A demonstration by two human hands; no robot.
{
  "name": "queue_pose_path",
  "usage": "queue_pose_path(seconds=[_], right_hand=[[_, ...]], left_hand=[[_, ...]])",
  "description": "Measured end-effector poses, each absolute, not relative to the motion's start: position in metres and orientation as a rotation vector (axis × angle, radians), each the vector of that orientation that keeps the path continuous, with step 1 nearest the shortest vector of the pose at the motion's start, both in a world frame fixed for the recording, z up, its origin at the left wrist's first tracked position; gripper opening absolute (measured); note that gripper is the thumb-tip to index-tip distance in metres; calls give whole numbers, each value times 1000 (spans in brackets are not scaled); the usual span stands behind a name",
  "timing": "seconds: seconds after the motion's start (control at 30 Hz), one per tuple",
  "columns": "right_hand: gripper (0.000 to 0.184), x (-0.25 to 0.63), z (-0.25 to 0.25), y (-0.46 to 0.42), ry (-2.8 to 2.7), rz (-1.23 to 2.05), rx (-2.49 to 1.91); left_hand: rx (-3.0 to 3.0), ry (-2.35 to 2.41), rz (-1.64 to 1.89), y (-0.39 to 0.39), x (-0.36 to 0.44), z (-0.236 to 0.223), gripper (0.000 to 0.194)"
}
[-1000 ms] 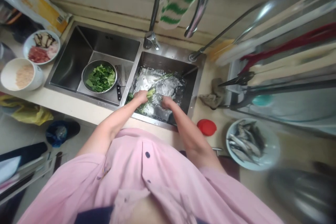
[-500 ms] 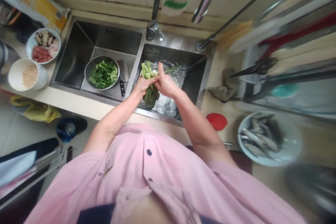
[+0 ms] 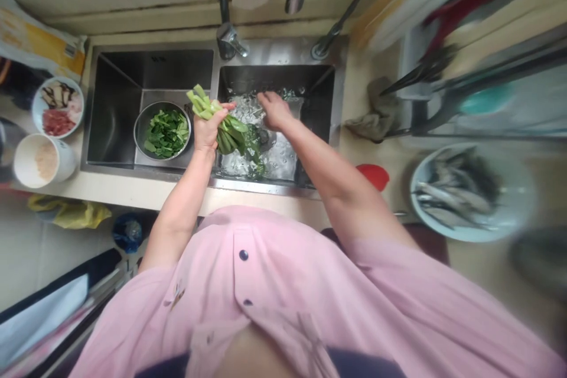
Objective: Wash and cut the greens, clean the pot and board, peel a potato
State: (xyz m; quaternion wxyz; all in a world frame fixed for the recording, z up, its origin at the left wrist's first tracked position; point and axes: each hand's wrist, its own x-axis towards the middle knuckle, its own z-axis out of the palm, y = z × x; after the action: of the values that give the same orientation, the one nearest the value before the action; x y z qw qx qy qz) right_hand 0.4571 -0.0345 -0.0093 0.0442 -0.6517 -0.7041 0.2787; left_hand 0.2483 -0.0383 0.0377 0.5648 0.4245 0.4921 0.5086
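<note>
My left hand (image 3: 207, 130) is closed round a bunch of leafy greens (image 3: 221, 124), pale stalks pointing up left and dark leaves hanging over the water. It hovers over the divider between the two basins of the steel sink (image 3: 270, 53). My right hand (image 3: 275, 111) reaches down into the water-filled right basin (image 3: 283, 153), fingers curled; whether it holds anything I cannot make out. In the left basin a metal bowl (image 3: 140, 124) holds chopped greens.
A faucet (image 3: 228, 41) rises behind the sink. On the left counter sit a dish of mushrooms and meat (image 3: 57, 111) and a white cup (image 3: 42, 160). On the right lie a red lid (image 3: 374, 176), a bowl of small fish (image 3: 469, 192) and a rag (image 3: 374, 118).
The left hand has carried the greens up and left, away from the right hand. The right hand has let go of the bunch and dropped back into the water of the right basin.
</note>
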Motion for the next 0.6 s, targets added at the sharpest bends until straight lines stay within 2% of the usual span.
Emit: queue_pose_path(seconds=[0.07,0.17,0.23,0.43,0.6], right_hand=[[59,453,-19,-41,-2409,746,-2056],[41,451,-17,-47,-2542,807,-2133],[40,453,-7,-47,-2567,813,-2067],[42,442,6,-74,-2970,990,-1495],[37,439,-6,-91,-2914,911,-1718]], left_hand=[[980,1137,1216,-38,249,42,33],[935,1214,1280,-37,247,47,33],[902,1261,1320,-36,243,49,33],[915,1277,1296,-41,241,49,45],[886,1244,1202,-55,243,46,52]])
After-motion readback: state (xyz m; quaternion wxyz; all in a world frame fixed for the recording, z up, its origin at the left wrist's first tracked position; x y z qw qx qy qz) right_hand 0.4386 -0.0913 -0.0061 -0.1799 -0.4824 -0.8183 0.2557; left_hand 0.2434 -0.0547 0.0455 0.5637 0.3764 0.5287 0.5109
